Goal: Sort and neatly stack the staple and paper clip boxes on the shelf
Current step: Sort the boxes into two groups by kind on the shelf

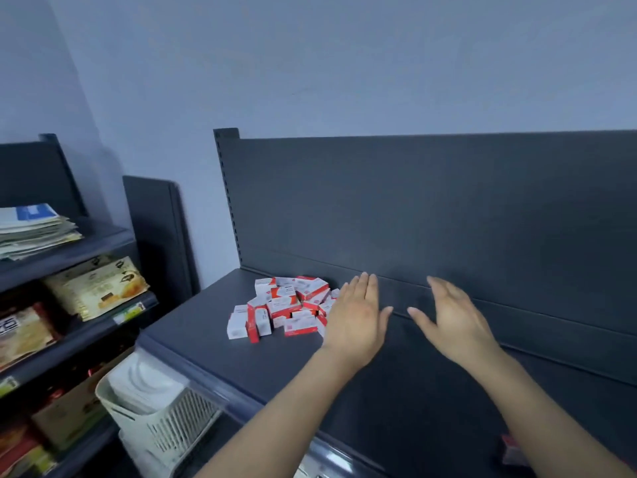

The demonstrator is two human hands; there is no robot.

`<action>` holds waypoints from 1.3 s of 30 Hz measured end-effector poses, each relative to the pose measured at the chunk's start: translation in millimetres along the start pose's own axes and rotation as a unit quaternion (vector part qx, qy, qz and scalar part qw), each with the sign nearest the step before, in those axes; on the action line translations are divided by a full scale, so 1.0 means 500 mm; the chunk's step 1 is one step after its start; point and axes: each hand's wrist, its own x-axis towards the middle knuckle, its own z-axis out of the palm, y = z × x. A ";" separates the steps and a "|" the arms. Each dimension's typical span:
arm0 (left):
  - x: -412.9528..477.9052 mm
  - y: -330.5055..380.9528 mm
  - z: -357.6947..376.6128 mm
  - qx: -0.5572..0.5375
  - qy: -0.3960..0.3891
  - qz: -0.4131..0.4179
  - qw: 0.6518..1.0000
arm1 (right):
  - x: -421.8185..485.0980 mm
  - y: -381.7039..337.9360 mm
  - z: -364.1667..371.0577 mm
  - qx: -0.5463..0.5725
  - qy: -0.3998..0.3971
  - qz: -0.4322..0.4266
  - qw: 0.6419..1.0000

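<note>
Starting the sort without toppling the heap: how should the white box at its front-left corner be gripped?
Probably from above, pinching the white box across its top, front to back: it stands at the corner of the pile, top, front and left exposed.

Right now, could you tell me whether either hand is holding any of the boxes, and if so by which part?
Nothing is held. Both the left hand and the right hand are open, fingers straight, beside the pile of boxes.

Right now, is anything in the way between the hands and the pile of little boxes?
Nothing visible blocks the left hand; it is open right beside the pile of boxes on the shelf. Only the left hand lies between the open right hand and the pile.
</note>
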 end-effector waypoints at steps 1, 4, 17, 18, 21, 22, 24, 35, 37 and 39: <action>0.001 -0.047 -0.011 0.003 -0.007 -0.008 1.000 | 0.016 -0.039 0.024 0.003 -0.005 -0.002 1.000; 0.000 -0.177 -0.037 0.020 -0.034 -0.037 0.999 | 0.062 -0.142 0.092 0.008 -0.031 -0.005 0.999; -0.019 -0.490 -0.007 -0.035 -0.058 -0.298 0.952 | 0.122 -0.266 0.285 -0.092 -0.127 0.041 0.987; -0.015 -0.496 -0.002 -0.047 -0.065 -0.316 0.945 | 0.125 -0.265 0.289 -0.098 -0.125 0.043 0.986; -0.002 -0.505 0.013 -0.080 -0.093 -0.342 0.932 | 0.133 -0.260 0.294 -0.104 -0.127 0.054 0.985; 0.004 -0.508 0.016 -0.095 -0.098 -0.343 0.929 | 0.135 -0.257 0.295 -0.106 -0.131 0.058 0.984; 0.013 -0.515 0.018 -0.129 -0.105 -0.354 0.920 | 0.136 -0.251 0.298 -0.110 -0.141 0.064 0.982; 0.029 -0.524 -0.005 -0.150 -0.149 -0.385 0.899 | 0.133 -0.249 0.299 -0.104 -0.149 0.078 0.980; 0.029 -0.519 -0.001 -0.148 -0.137 -0.383 0.902 | 0.130 -0.251 0.300 -0.102 -0.159 0.089 0.978; 0.030 -0.513 0.005 -0.136 -0.126 -0.375 0.908 | 0.127 -0.254 0.302 -0.095 -0.172 0.105 0.975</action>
